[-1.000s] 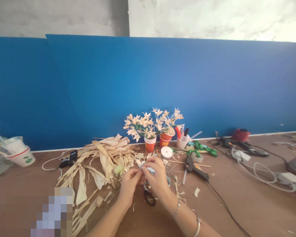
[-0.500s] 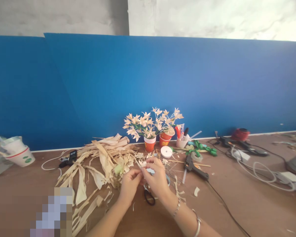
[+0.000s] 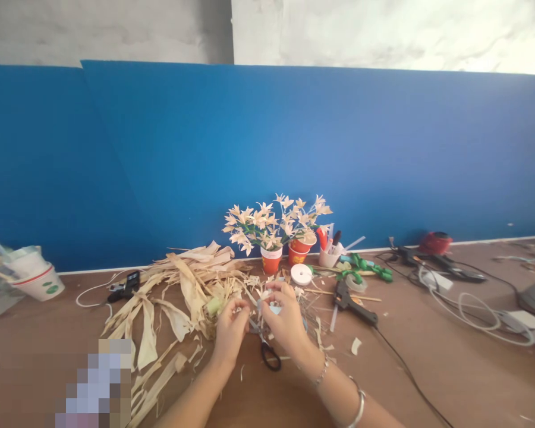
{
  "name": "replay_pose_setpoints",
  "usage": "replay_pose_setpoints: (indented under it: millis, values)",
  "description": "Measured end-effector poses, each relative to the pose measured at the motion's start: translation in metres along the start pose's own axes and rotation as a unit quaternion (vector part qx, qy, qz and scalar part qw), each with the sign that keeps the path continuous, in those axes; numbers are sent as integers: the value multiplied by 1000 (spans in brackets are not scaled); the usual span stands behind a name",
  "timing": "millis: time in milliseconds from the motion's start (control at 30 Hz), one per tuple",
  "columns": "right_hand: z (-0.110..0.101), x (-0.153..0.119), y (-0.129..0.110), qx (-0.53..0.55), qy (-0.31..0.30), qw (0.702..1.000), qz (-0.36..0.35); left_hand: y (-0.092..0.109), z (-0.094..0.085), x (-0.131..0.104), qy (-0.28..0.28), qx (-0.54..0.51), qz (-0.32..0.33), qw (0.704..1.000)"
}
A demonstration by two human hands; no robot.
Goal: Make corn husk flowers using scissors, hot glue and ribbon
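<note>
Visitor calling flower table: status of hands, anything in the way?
Left grip curled, contents unclear. Right grip apart, by pale petal-like piece; hold unclear. Black-handled scissors on table between both grips, possibly in the way.

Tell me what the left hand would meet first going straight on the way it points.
Probably the pale scraps just beyond the left hand; its height above them is unclear, so it might pass over.

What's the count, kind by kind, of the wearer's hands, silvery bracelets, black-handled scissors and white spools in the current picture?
Hands, left hand and right hand: 2
Silvery bracelets on the right arm: 2
Black-handled scissors: 1 pair
White spool: 1
Total: 6
</note>
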State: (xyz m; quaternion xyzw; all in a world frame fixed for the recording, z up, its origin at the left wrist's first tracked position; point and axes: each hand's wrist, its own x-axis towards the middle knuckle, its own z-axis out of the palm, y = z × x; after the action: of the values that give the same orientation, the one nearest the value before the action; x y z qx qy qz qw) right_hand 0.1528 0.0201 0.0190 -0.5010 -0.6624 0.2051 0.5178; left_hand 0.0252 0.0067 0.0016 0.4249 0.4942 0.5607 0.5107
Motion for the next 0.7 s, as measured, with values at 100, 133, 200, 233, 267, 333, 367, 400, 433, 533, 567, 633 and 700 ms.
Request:
replay_pose_setpoints:
  millis: [100, 133, 200, 233, 267, 333, 367, 400, 433, 533, 567, 633, 700]
  values:
    - [-4, 3, -1, 19, -31, 999, 7, 2, -4, 3, -18, -10, -2, 1000]
    - [-5, 4, -1, 24, -41, 999, 8, 2, -4, 3, -43, -8, -9, 999]
    - [-5, 4, -3, 28, -59, 998, 9, 2, -3, 3, -85, -11, -25, 996]
    - [-6, 5, -4, 27, -69, 997, 8, 2, -2, 3, -98, -15, -33, 995]
    - [-6, 5, -4, 26, -78, 997, 8, 2, -1, 3, -107, -19, -39, 993]
    - [-6, 5, -4, 25, -98, 995, 12, 3, 0, 3, -110, -24, -41, 993]
    - [-6, 6, -4, 26, -106, 994, 17, 3, 0, 3, -107, -23, -39, 993]
    - [-7, 6, -4, 29, -115, 993, 24, 3, 0, 4, -104, -22, -39, 994]
    - [-7, 7, -3, 32, -122, 991, 33, 4, 0, 4, -98, -22, -40, 994]
    - [-8, 8, -2, 45, -137, 988, 54, 4, -1, 5, -80, -22, -41, 996]
    - [-8, 8, -1, 49, -139, 987, 57, 3, -1, 6, -75, -21, -38, 996]
    - [-8, 8, 1, 62, -144, 986, 62, 2, -1, 6, -66, -20, -33, 997]
    - [-7, 8, 3, 85, -159, 980, 79, 0, -1, 7, -59, -22, -29, 998]
